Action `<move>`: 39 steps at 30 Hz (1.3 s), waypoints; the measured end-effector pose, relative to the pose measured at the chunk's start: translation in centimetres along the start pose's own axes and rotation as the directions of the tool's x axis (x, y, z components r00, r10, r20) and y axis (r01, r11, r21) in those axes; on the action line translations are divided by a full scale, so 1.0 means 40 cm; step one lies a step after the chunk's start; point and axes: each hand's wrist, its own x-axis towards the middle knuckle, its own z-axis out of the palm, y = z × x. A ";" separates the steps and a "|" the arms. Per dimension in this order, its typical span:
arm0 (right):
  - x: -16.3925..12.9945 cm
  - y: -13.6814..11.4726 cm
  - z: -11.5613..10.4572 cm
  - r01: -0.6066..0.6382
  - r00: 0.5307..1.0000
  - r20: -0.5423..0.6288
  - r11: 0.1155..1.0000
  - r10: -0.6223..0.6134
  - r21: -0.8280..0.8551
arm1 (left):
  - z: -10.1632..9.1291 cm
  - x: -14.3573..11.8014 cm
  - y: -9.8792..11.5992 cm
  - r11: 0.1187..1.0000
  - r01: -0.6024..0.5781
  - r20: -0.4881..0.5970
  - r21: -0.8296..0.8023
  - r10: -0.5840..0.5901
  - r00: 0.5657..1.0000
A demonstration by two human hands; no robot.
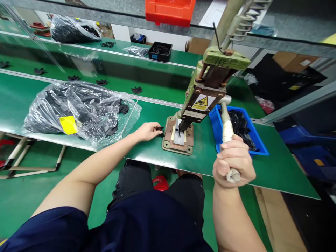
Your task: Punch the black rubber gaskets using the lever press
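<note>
A green manual press (207,87) stands on the green bench, its base plate (178,141) near the front edge. My right hand (233,162) is closed around the press's taped lever handle (227,129), which slants down toward me. My left hand (148,131) rests on the bench just left of the base plate, pinching a small black plastic part (160,129) at the plate's edge. A yellow warning label (201,102) sits on the press head.
A blue tray (217,129) of black parts lies right of the press. A clear plastic bag (78,110) full of black parts lies at left. Behind runs a green conveyor with scattered parts, a black bin (160,51) and an orange bin (170,12) above.
</note>
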 end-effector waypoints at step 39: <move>-0.002 -0.002 0.002 -0.007 1.000 -0.017 1.000 0.007 0.008 | 0.052 0.162 0.146 0.814 0.458 0.375 -0.357 -0.324 0.869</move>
